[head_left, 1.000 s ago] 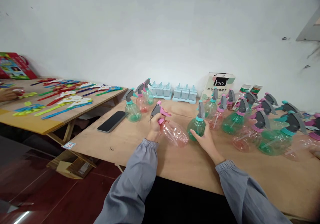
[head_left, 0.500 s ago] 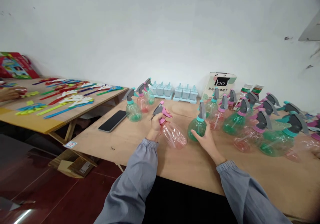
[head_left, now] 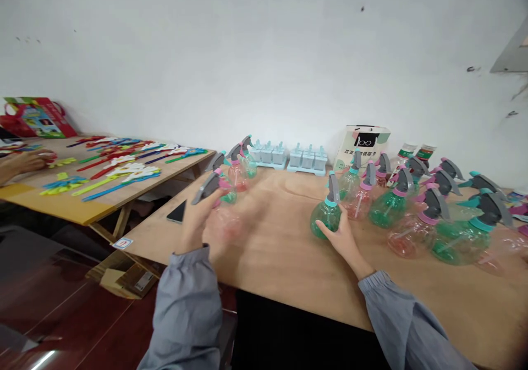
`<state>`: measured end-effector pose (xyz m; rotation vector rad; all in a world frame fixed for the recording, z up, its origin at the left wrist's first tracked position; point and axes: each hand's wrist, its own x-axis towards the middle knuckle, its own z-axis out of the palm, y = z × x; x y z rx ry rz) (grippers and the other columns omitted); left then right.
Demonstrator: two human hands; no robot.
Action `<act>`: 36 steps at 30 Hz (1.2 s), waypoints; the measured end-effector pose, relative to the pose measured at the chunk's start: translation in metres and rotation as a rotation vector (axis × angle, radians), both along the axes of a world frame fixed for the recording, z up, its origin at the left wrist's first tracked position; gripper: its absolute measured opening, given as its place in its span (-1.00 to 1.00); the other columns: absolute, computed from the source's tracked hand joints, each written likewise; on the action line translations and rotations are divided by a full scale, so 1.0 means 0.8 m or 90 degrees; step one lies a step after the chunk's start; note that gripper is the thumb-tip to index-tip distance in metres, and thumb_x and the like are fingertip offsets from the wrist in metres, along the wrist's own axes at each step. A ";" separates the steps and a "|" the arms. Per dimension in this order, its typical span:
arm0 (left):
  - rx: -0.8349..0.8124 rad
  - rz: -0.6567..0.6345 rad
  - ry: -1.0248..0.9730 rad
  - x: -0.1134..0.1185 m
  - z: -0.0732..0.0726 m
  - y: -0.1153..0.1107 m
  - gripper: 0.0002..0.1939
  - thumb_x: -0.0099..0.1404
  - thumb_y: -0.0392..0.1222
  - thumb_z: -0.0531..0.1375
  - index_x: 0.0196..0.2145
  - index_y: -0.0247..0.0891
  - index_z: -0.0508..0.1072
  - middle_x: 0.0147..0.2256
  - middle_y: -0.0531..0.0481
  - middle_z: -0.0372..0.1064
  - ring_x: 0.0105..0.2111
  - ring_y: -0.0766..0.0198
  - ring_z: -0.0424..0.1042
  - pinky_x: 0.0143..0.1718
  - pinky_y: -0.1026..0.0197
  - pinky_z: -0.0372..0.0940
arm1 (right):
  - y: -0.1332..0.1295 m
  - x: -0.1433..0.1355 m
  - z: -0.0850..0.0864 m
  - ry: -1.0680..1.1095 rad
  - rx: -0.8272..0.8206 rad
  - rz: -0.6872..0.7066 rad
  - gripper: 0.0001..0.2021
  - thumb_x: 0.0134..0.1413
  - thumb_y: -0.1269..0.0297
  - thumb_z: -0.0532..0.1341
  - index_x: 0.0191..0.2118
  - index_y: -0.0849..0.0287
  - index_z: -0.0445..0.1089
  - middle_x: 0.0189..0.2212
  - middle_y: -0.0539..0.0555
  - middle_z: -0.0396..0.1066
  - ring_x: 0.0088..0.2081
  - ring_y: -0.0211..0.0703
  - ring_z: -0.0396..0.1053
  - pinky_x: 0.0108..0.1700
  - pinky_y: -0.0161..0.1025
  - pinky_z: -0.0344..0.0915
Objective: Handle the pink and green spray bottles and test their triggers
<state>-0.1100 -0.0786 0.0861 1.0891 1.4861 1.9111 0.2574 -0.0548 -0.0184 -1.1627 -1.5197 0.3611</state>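
My left hand [head_left: 198, 216] grips a pink spray bottle [head_left: 226, 222] around its neck, just under the grey trigger head; the bottle is blurred by motion. Behind it stand a green spray bottle [head_left: 218, 161], partly hidden, a pink spray bottle [head_left: 237, 175] and another green one at the back. My right hand [head_left: 341, 232] is wrapped round the right side of a green spray bottle [head_left: 324, 219] with a turquoise collar, which stands upright on the table. Further right, several more pink and green spray bottles [head_left: 388, 208] stand close together.
Light-blue ice-pop moulds [head_left: 307, 160] and a printed paper bag [head_left: 361, 147] stand against the wall. A phone [head_left: 176, 211] lies partly hidden behind my left hand. On the left table [head_left: 78, 210] are colourful plastic strips [head_left: 119, 180] and another person's hand [head_left: 25, 162].
My left hand has carried the pink spray bottle leftward, away from the green one, towards the bottles at the table's left side. My right hand stays at the green bottle.
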 end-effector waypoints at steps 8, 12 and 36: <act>0.009 0.081 0.035 -0.083 -0.010 0.012 -0.67 -0.11 -0.07 0.43 -0.37 -0.28 0.57 -0.41 -0.11 0.53 -0.35 0.07 0.56 -0.49 0.23 0.34 | 0.001 0.000 -0.001 -0.008 0.001 -0.008 -0.15 -0.06 -0.22 0.33 0.24 0.17 0.09 0.17 0.34 0.29 0.19 0.24 0.32 0.23 0.26 0.26; 0.024 0.130 0.092 -0.093 -0.027 0.031 -0.63 -0.07 -0.05 0.41 -0.32 -0.33 0.56 -0.42 -0.06 0.53 -0.35 0.14 0.53 -0.36 0.21 0.40 | 0.000 0.000 -0.001 -0.004 0.002 -0.004 -0.14 -0.05 -0.22 0.33 0.25 0.15 0.08 0.18 0.33 0.28 0.19 0.23 0.32 0.23 0.25 0.26; 0.133 -0.376 0.268 0.170 0.007 -0.016 -0.18 -0.14 0.02 0.52 0.08 -0.14 0.40 0.18 -0.22 0.32 0.25 -0.17 0.24 0.28 -0.09 0.13 | -0.017 -0.018 -0.006 -0.092 0.047 0.065 -0.10 -0.10 -0.22 0.38 0.25 0.14 0.07 0.13 0.32 0.29 0.19 0.29 0.32 0.22 0.28 0.27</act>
